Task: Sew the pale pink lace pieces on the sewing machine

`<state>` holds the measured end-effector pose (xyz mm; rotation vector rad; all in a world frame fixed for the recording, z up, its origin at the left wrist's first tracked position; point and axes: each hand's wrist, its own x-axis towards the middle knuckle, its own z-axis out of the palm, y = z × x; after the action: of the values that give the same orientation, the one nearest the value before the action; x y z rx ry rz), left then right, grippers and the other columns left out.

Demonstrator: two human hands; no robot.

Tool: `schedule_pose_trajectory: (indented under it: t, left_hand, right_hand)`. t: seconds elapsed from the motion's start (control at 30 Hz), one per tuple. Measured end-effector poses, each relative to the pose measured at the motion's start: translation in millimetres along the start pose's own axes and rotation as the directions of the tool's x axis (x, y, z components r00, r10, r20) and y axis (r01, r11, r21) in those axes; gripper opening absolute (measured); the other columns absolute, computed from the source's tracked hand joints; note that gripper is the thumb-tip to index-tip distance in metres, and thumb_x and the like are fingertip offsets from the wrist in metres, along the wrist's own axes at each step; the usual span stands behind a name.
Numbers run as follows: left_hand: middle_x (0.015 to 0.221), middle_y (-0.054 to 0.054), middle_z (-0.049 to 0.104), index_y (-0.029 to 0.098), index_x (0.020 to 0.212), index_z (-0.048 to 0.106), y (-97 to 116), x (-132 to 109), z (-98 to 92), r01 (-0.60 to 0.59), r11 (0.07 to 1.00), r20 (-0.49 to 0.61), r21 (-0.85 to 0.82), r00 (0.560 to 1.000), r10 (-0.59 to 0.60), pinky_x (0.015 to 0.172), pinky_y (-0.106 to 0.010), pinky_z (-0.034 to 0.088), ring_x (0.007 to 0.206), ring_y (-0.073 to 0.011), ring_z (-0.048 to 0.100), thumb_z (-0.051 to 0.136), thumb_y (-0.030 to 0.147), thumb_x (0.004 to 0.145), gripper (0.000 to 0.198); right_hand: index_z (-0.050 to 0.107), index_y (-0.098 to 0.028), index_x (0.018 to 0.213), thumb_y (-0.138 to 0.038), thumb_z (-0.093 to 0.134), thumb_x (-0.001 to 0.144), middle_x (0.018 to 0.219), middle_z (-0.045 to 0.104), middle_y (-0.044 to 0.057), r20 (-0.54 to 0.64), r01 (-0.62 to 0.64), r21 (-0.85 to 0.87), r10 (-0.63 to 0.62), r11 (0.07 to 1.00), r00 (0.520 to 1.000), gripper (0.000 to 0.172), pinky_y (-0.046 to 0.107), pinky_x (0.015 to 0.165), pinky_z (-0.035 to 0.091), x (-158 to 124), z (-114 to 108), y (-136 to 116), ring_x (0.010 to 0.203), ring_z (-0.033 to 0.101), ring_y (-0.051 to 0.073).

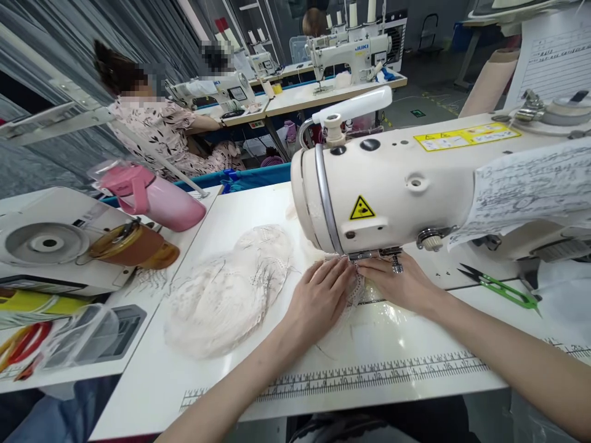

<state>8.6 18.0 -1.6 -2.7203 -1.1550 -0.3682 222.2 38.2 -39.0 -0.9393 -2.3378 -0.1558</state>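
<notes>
Lying flat on a piece of pale lace fabric [355, 289], my left hand [323, 292] has its fingers stretched toward the needle area of a white sewing machine [392, 191]. My right hand [399, 280] reaches in from the other side, fingers extended and touching the lace edge beside the presser foot. The machine's head and a small metal fitting [397, 261] partly cover that hand. Both sets of fingertips nearly meet under the machine head, where the needle is hidden. To the left of my left hand lies a loose heap of cream lace pieces [221, 301] with thread ends.
Green thread snips [503, 288] lie right of my right hand. A printed ruler [341, 378] runs along the table's front. On the left are a pink tumbler [161, 200], an amber drink cup [133, 246] and a plastic box [92, 335]. A co-worker [152, 126] sits beyond at other machines.
</notes>
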Motion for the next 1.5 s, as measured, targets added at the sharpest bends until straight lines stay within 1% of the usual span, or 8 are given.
schedule_pose_trajectory:
  t: [0.1, 0.23, 0.4, 0.53, 0.77, 1.07, 1.23, 1.5]
  left_hand:
    - [0.127, -0.009, 0.061, 0.017, 0.126, 0.057, -8.3, -10.8, -22.7, -0.147, 0.989, 0.0, -0.009, 0.989, 0.147, 0.084, -0.039, 0.05, 0.109, -0.0255, 0.061, 0.043, 0.033, 0.096, 0.036]
    - [0.122, -0.008, 0.064, 0.017, 0.125, 0.055, -19.6, -41.5, -38.3, -0.463, 0.886, 0.021, -0.029, 0.886, 0.463, 0.064, -0.033, 0.052, 0.092, -0.0222, 0.065, 0.045, 0.054, 0.092, 0.051]
    - [0.118, -0.006, 0.066, 0.022, 0.121, 0.052, -10.0, -64.0, -30.8, -0.23, 0.971, -0.089, -0.064, 0.971, 0.224, 0.069, -0.024, 0.054, 0.096, -0.016, 0.066, 0.047, 0.01, 0.092, 0.032]
    - [0.096, -0.006, 0.07, 0.018, 0.11, 0.051, -5.3, -44.5, -42.7, 0.084, 0.984, -0.054, -0.159, 0.994, -0.093, 0.057, -0.022, 0.05, 0.074, -0.0133, 0.067, 0.036, 0.016, 0.098, 0.019]
    - [0.077, -0.003, 0.062, 0.014, 0.105, 0.054, -17.2, 3.2, -33.5, -0.195, 0.981, 0.082, 0.012, 0.978, 0.193, 0.06, -0.028, 0.042, 0.069, -0.0173, 0.058, 0.048, 0.014, 0.089, 0.018]
    - [0.057, 0.004, 0.051, 0.017, 0.08, 0.06, -15.4, 5.1, 0.0, -0.255, 0.957, -0.168, 0.138, 0.946, 0.276, 0.063, -0.027, 0.036, 0.054, -0.0117, 0.042, 0.044, 0.002, 0.089, 0.024]
    - [0.089, -0.002, 0.07, 0.017, 0.091, 0.064, -16.0, 0.9, 6.6, -0.238, 0.968, -0.244, 0.084, 0.937, 0.252, 0.09, -0.037, 0.042, 0.085, -0.0162, 0.062, 0.046, 0.007, 0.09, 0.021]
    - [0.136, -0.009, 0.054, 0.009, 0.133, 0.049, -17.4, -6.4, 21.5, -0.182, 0.98, 0.018, -0.078, 0.983, 0.183, 0.112, -0.04, 0.032, 0.129, -0.0222, 0.048, 0.038, 0.011, 0.088, 0.046]
  right_hand:
    - [0.066, -0.018, 0.1, -0.007, 0.053, 0.084, 0.107, 0.071, 0.001, -0.016, 0.05, -0.089, -0.051, 0.995, 0.999, 0.023, 0.034, 0.075, 0.047, 2.6, -5.6, -2.4, 0.087, 0.066, 0.018]
    - [0.065, -0.017, 0.093, -0.004, 0.047, 0.085, 0.097, 0.071, 0.0, 0.063, 0.036, -0.06, -0.032, 0.998, 0.998, 0.023, 0.031, 0.073, 0.043, 6.9, -12.2, -4.2, 0.084, 0.064, 0.015]
    - [0.063, -0.018, 0.097, -0.002, 0.043, 0.08, 0.1, 0.068, 0.0, 0.063, 0.047, -0.002, -0.046, 0.999, 0.997, 0.03, 0.031, 0.077, 0.04, 4.1, -11.0, -5.6, 0.09, 0.061, 0.017]
    - [0.065, -0.02, 0.096, -0.015, 0.05, 0.083, 0.103, 0.068, 0.001, -0.01, 0.041, 0.035, -0.04, 0.999, 0.999, 0.02, 0.032, 0.074, 0.037, 0.8, -6.7, -8.2, 0.088, 0.059, 0.017]
    - [0.068, -0.021, 0.087, -0.019, 0.05, 0.091, 0.082, 0.07, -0.001, -0.061, 0.125, 0.064, -0.121, 0.99, 0.991, 0.019, 0.028, 0.065, 0.035, 2.5, -5.3, -6.3, 0.075, 0.058, 0.012]
    - [0.063, -0.019, 0.099, -0.015, 0.05, 0.089, 0.103, 0.069, 0.0, 0.057, 0.065, -0.027, -0.063, 0.998, 0.996, 0.018, 0.029, 0.068, 0.042, 5.0, -10.3, -15.2, 0.087, 0.061, 0.014]
    - [0.065, -0.019, 0.094, -0.01, 0.048, 0.091, 0.09, 0.071, 0.001, 0.027, 0.143, -0.026, -0.142, 0.989, 0.989, 0.019, 0.029, 0.074, 0.048, 7.9, -12.7, -14.6, 0.091, 0.062, 0.014]
    - [0.065, -0.017, 0.093, -0.003, 0.05, 0.086, 0.087, 0.071, 0.001, 0.025, 0.165, 0.04, -0.166, 0.985, 0.986, 0.021, 0.027, 0.077, 0.053, 11.5, -14.3, -13.7, 0.088, 0.064, 0.014]
